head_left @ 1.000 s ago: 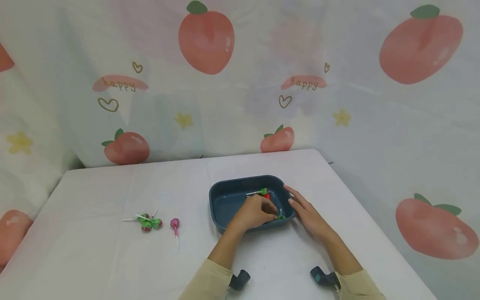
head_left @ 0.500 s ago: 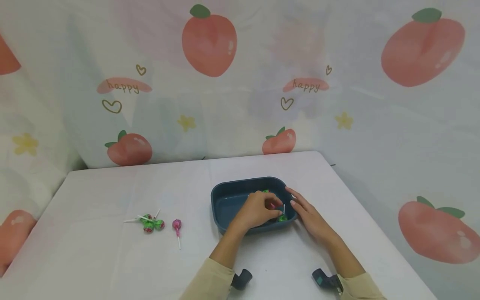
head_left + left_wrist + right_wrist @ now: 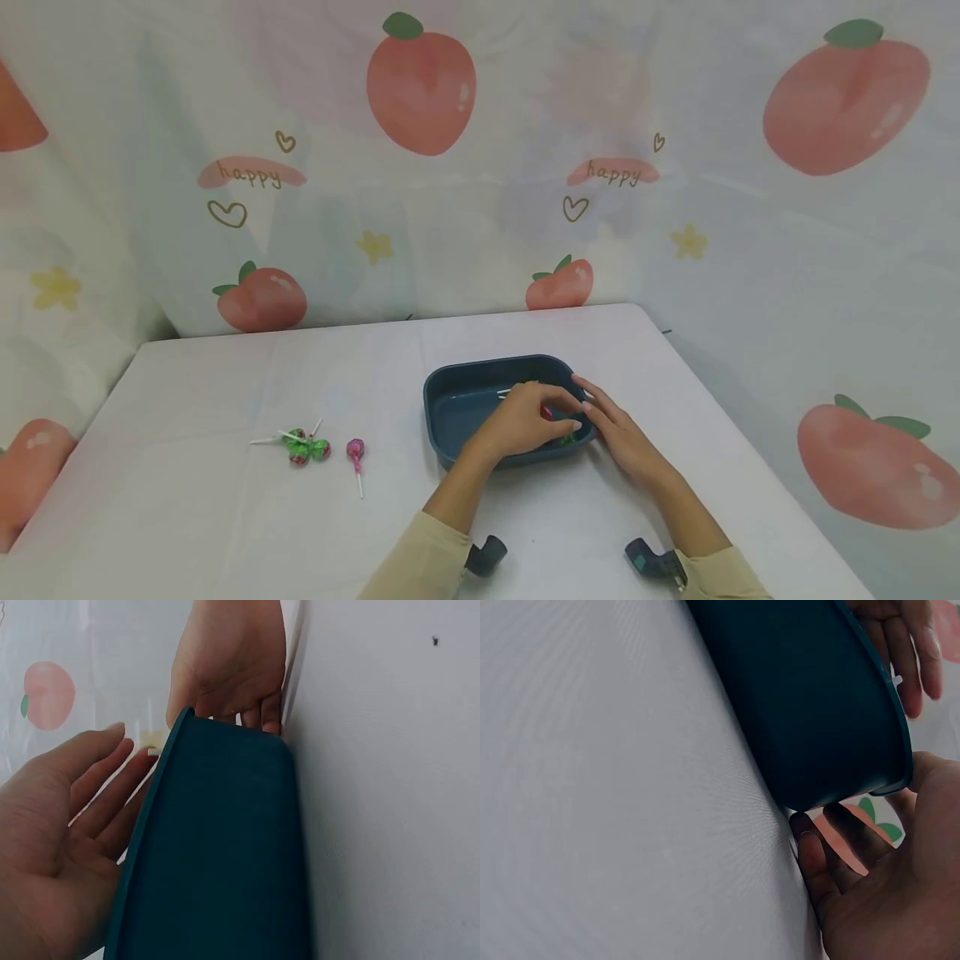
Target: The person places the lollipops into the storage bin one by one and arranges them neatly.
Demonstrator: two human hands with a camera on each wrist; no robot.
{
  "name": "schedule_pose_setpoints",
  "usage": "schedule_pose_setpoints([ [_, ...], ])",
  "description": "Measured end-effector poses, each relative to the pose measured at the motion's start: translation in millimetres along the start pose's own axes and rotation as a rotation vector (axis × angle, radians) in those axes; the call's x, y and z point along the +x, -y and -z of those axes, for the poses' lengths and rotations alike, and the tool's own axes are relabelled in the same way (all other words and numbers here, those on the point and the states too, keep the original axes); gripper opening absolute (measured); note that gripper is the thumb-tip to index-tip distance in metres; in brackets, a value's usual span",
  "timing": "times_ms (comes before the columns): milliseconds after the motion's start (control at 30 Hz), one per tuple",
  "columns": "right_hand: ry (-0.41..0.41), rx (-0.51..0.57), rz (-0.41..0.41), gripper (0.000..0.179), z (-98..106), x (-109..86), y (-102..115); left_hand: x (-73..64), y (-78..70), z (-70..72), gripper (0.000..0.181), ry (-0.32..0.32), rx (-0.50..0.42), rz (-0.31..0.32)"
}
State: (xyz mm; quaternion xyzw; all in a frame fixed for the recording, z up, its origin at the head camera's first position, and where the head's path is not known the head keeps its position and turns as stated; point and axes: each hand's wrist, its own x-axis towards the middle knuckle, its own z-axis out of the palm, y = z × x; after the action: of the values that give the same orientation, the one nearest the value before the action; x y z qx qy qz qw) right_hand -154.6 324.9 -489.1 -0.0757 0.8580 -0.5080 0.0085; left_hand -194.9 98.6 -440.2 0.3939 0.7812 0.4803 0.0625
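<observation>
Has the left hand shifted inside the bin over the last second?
Yes. The left hand has moved slightly right across the blue bin, toward the right hand at the bin's right rim.

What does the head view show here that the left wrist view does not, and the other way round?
Only the head view shows the lollipops: a green cluster and a pink lollipop lying on the white table, plus wrapped ones inside the tray under the left hand. Only the left wrist view shows the tray's smooth outer wall close up and the left hand's straight fingers. Both show the dark blue tray, the right hand against its far end, and the peach-print cloth.
</observation>
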Motion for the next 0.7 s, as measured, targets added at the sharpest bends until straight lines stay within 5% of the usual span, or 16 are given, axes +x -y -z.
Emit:
schedule_pose_setpoints([
  [200,-0.003,0.002,-0.004,0.051,-0.5,0.8,-0.5,-6.8,7.2,5.8,0.016,0.065,0.007,-0.069],
  [500,0.006,0.024,-0.002,0.05,-2.0,4.6,0.9,-33.9,22.3,25.0,0.027,0.092,-0.02,0.062],
  [700,-0.006,0.011,-0.008,0.052,0.5,4.2,0.0,-53.1,28.8,54.3,0.032,0.049,0.015,0.03],
])
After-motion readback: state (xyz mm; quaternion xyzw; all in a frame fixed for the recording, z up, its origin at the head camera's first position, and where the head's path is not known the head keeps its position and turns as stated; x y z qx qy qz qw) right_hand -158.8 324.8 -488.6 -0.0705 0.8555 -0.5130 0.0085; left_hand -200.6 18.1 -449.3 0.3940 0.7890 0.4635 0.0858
